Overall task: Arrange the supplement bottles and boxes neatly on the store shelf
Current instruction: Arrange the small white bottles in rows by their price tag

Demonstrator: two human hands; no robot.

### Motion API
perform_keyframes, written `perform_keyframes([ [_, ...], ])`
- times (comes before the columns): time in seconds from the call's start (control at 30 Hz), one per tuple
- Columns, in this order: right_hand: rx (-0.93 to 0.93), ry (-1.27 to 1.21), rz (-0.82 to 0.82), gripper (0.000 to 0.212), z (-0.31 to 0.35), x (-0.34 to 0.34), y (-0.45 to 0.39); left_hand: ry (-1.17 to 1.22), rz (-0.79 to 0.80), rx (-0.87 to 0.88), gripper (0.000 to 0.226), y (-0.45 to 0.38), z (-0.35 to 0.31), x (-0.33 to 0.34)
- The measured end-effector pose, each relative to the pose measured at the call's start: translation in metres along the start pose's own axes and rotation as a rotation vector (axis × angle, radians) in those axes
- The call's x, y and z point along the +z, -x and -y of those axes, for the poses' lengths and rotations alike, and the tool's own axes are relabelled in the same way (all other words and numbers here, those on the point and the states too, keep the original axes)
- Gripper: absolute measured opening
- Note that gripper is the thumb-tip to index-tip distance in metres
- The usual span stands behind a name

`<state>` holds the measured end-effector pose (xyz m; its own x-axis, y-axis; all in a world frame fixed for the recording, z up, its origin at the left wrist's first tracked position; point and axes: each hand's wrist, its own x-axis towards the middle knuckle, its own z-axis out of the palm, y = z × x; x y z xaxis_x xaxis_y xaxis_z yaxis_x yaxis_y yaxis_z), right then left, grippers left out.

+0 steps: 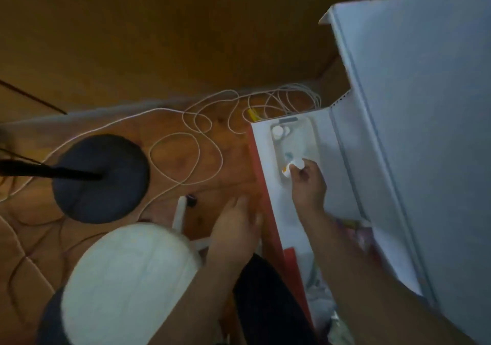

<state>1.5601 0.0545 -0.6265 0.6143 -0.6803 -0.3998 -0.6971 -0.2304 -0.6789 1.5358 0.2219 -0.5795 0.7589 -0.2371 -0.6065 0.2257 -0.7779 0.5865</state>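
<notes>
I look steeply down along a white store shelf unit [414, 111]. My right hand [308, 185] reaches onto the low white shelf [268, 143] and is shut on a small white supplement bottle [292, 166] with an orange mark, held tilted over a clear plastic tray [310, 137]. Another white-capped bottle [278, 131] stands at the tray's far end. My left hand [236, 225] hangs over the floor beside the shelf's red edge [265, 212], fingers loosely together, holding nothing. More packaged goods [353, 233], blurred, sit on the shelf nearer me.
A white round stool seat [127, 281] is at lower left, near my left arm. A black round lamp base [101, 177] with its pole stands on the wooden floor. Loose white cables [202, 132] coil across the floor up to the shelf.
</notes>
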Motion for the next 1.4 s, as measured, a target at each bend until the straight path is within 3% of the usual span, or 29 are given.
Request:
perform_keyframes([
  [0.1, 0.088, 0.065, -0.1, 0.031, -0.055, 0.061, -0.091, 0.176, 0.078, -0.024, 0.038, -0.099, 0.02, 0.058],
  [0.17, 0.143, 0.03, -0.157, 0.036, -0.08, 0.091, -0.143, 0.235, 0.116, -0.064, 0.036, -0.156, 0.031, 0.096],
  [0.3, 0.149, 0.006, -0.163, 0.031, -0.107, 0.133, -0.213, 0.355, 0.082, -0.076, 0.049, -0.232, 0.034, 0.144],
  [0.43, 0.203, -0.102, -0.108, 0.026, -0.116, 0.157, -0.244, 0.339, 0.165, -0.056, 0.054, -0.266, 0.03, 0.17],
  [0.6, 0.312, -0.274, -0.003, 0.022, -0.119, 0.159, -0.246, 0.31, 0.154, -0.039, 0.048, -0.28, 0.034, 0.179],
  [0.67, 0.347, -0.269, 0.022, 0.03, -0.116, 0.153, -0.241, 0.274, 0.168, -0.021, 0.051, -0.276, 0.036, 0.173],
  [0.77, 0.297, -0.14, 0.01, 0.047, -0.102, 0.143, -0.227, 0.208, 0.188, -0.008, 0.056, -0.256, 0.042, 0.156],
  [1.03, -0.132, 0.189, 0.15, 0.053, 0.004, 0.081, -0.079, -0.094, 0.165, 0.098, 0.049, -0.126, 0.032, 0.065],
  [1.23, -0.374, 0.335, 0.26, 0.055, 0.136, -0.036, 0.091, -0.25, -0.007, 0.309, 0.041, 0.033, -0.021, -0.055],
  [1.33, -0.479, 0.399, 0.201, 0.06, 0.193, -0.118, 0.184, -0.294, -0.066, 0.42, 0.059, 0.118, -0.052, -0.1],
  [1.4, -0.511, 0.401, 0.141, 0.062, 0.225, -0.176, 0.248, -0.301, -0.101, 0.505, 0.06, 0.184, -0.077, -0.128],
])
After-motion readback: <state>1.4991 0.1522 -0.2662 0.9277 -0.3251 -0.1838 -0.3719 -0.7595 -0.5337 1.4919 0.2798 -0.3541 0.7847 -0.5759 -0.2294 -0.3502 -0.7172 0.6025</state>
